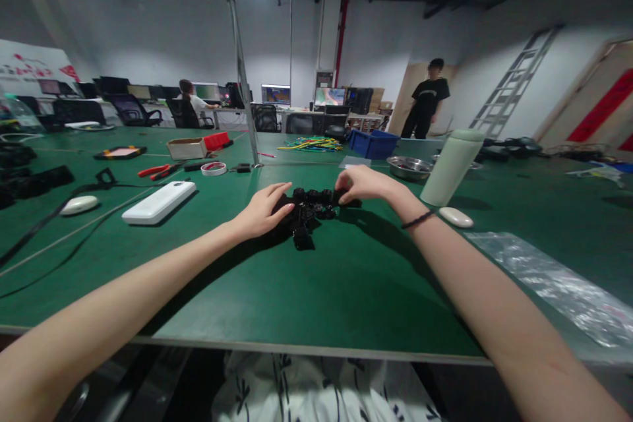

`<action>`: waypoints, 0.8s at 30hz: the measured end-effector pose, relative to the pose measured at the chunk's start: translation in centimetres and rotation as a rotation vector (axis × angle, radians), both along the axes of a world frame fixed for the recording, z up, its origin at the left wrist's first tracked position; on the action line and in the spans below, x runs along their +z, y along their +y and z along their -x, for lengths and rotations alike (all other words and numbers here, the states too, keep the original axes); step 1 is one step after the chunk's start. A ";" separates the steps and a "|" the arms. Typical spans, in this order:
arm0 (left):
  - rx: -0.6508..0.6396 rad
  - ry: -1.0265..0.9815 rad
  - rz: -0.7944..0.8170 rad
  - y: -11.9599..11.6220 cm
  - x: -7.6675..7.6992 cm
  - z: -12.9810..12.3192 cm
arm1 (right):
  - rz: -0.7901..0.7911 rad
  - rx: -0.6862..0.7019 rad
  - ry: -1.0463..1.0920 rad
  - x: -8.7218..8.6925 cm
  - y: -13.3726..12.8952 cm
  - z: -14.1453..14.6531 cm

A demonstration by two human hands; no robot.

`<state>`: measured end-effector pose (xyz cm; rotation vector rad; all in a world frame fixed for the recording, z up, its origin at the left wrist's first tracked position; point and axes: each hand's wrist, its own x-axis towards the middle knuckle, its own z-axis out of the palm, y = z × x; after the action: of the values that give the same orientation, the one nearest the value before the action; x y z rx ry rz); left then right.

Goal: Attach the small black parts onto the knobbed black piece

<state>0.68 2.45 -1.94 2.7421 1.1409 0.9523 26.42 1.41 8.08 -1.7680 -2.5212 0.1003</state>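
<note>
A wide workshop with white walls and rows of monitors is seen behind a long green counter [346, 290]. Near its middle, just ahead of the person, a small heap of black plastic parts [309, 211] is gathered. The left hand [262, 211] is laid against the heap's left side, fingers together and slightly curled, pressing on the pieces. The right hand [363, 184] is arched over the heap's far right edge, its fingertips pinching or pushing one black piece; which of the two cannot be told.

The heap is probably best handled by being kept corralled between both hands, so that loose pieces are not scattered, and by one piece being drawn out at a time.

Just right of the heap a tilted white bottle [452, 168] and a small white oval object [455, 217] are found, with a metal bowl [409, 167] and a blue bin [373, 143] beyond. To the left a white power bank [159, 202] is laid flat, and a roll of tape [213, 169] and red-handled pliers [155, 172] farther off. A clear plastic bag [554, 283] is spread at the right.
</note>
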 end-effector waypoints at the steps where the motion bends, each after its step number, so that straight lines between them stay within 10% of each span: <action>1: 0.002 -0.016 -0.027 -0.1 0.1 0.0 | -0.075 0.039 0.123 0.0 -0.2 0.5; 8: -0.106 -0.108 -0.060 -0.9 1.0 -0.1 | 0.039 0.393 0.748 -2.9 -0.7 4.2; 24: -0.060 -0.269 0.004 -1.0 1.1 -0.2 | 0.135 0.385 0.968 -4.4 0.2 4.0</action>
<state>0.90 1.44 -0.89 2.5279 1.0074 1.2607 22.46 1.64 3.68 -0.8580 -2.0537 0.9052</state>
